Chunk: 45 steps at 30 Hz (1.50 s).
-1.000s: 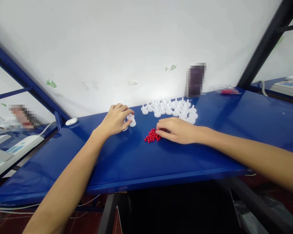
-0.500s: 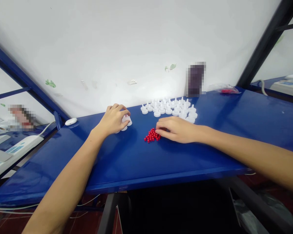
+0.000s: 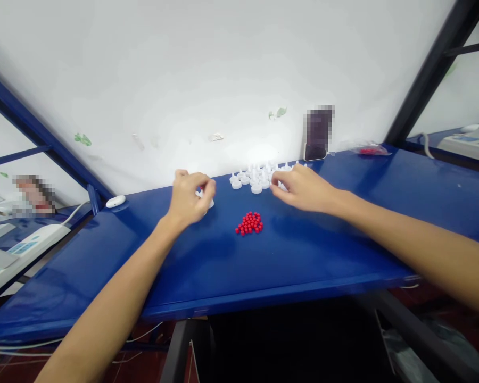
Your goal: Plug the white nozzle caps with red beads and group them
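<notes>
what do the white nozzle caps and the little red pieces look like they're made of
The white nozzle caps look like matte, slightly translucent plastic, going by their pale, uniform molded shapes. The red pieces are probably glossy plastic too, from their even, saturated color, though they're too small to be sure.

So the right hand [image 3: 299, 189] is off the red caps [image 3: 249, 223] now and over by the white nozzle caps [image 3: 256, 186], farther back. Left hand [image 3: 189, 198] is more curled, with some red showing by its fingers.
</notes>
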Available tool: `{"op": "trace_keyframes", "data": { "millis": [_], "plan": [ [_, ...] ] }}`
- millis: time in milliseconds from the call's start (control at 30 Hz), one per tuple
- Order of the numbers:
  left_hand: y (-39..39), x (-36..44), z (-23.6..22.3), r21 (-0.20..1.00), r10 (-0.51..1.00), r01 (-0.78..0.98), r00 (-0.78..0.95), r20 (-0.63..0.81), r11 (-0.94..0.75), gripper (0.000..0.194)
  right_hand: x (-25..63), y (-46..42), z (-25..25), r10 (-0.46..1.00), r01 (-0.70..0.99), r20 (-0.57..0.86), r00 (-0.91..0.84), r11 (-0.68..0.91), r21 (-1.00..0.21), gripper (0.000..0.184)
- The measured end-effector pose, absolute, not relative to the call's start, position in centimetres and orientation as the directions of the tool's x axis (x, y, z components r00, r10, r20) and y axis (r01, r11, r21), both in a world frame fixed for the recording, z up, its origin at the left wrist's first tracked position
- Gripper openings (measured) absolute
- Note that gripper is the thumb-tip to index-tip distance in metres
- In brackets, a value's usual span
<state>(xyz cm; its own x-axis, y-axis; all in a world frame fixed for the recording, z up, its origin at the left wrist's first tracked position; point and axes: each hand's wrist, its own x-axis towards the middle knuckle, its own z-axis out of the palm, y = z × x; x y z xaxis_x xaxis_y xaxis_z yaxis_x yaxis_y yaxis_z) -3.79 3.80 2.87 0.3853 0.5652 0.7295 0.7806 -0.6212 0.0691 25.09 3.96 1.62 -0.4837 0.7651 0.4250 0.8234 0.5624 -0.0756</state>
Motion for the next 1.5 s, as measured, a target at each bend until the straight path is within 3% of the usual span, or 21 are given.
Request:
{"op": "trace_keyframes", "data": {
  "millis": [100,267,433,567,833,967,1133,1233,1400,1500],
  "plan": [
    [2.7,-1.3,1.4,0.104,0.583,0.688,0.514,0.629,-0.718,0.02,26.2,5.0,2.0,0.797,0.857,0.398,-0.453,0.513,-0.052,0.028],
    [2.1,0.6,-0.5,0.202,0.622,0.609,0.627,0.469,-0.767,0.025,27.4,6.3,1.3,0.808,0.88,0.4,-0.433,0.475,-0.009,0.033],
    [2.6,0.1,-0.8,0.173,0.618,0.599,0.708,0.341,-0.782,0.026,27.5,7.1,-0.1,0.782,0.858,0.397,-0.481,0.513,0.029,0.048],
    [2.6,0.1,-0.7,0.158,0.614,0.595,0.739,0.277,-0.788,0.028,27.3,7.3,-0.7,0.778,0.838,0.362,-0.513,0.545,0.017,0.046],
    [3.1,-0.3,-0.7,0.204,0.591,0.555,0.771,0.236,-0.806,0.028,27.3,7.5,-0.7,0.786,0.85,0.346,-0.513,0.521,0.077,0.048],
    [3.4,-0.5,-0.8,0.263,0.599,0.543,0.765,0.237,-0.797,0.029,27.0,6.9,-0.5,0.79,0.832,0.329,-0.518,0.554,-0.019,0.045],
    [3.5,-0.6,-0.8,0.3,0.602,0.531,0.759,0.247,-0.793,0.032,26.0,5.8,-0.4,0.658,0.663,0.34,-0.672,0.739,-0.119,0.043],
    [3.5,-0.7,-0.7,0.312,0.602,0.525,0.757,0.253,-0.792,0.035,25.6,5.2,-0.1,0.63,0.657,0.371,-0.682,0.751,-0.067,0.041],
    [3.8,-0.9,-0.8,0.302,0.589,0.518,0.773,0.236,-0.801,0.031,25.9,5.0,0.5,0.707,0.772,0.346,-0.617,0.629,0.093,0.029],
    [4.0,-1.2,-0.7,0.333,0.596,0.515,0.772,0.222,-0.79,0.03,26.0,5.2,0.5,0.711,0.774,0.335,-0.618,0.625,0.1,0.023]
  ]
}}
